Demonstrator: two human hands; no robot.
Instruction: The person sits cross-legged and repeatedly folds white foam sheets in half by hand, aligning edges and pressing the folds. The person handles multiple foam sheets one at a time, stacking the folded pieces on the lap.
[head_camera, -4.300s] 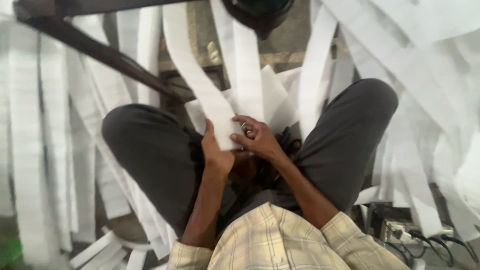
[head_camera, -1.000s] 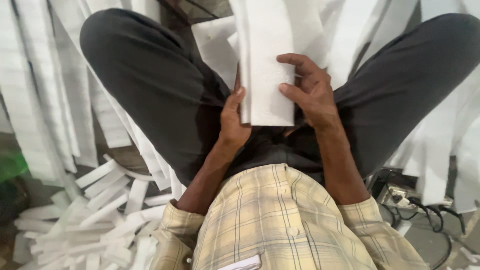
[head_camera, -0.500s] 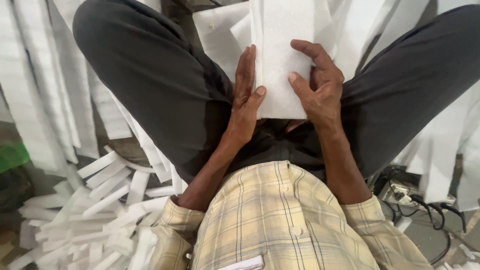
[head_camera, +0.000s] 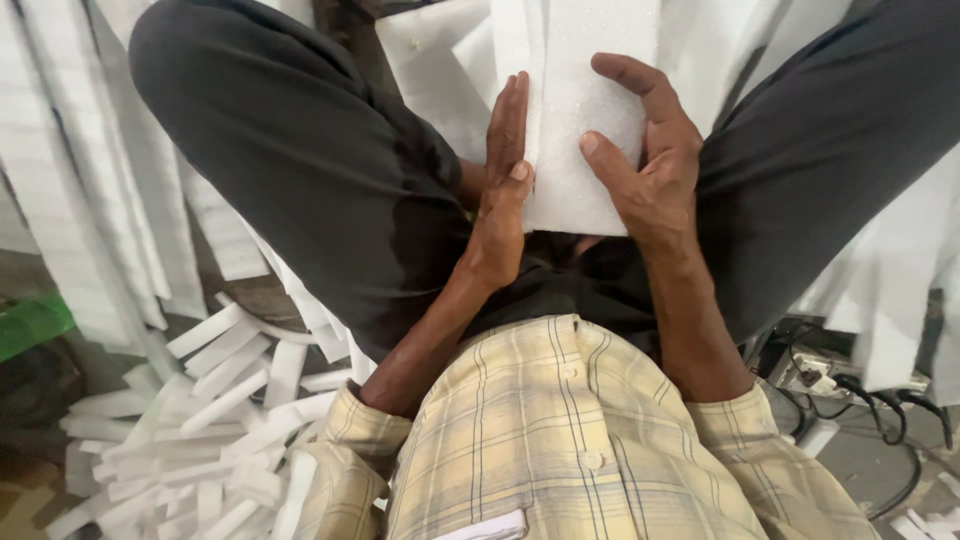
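I sit cross-legged in dark trousers and a pale yellow checked shirt. A stack of white foam sheets (head_camera: 585, 110) stands on edge between my knees. My left hand (head_camera: 500, 190) lies flat against the stack's left side, fingers straight and together, thumb on its front. My right hand (head_camera: 645, 155) grips the stack from the right, fingers curled over its face and thumb pressing near the lower edge. More white foam pieces (head_camera: 440, 70) lie behind the stack.
Long white foam strips (head_camera: 90, 210) hang or lie on both sides. A heap of short cut foam strips (head_camera: 190, 430) sits on the floor at lower left. A green object (head_camera: 35, 325) is at the left edge. Black cables and a power strip (head_camera: 850, 385) lie at right.
The view has come closer to the stack. My left hand has flattened against the stack's left side, and my right hand has kept its hold while the stack was squared up.
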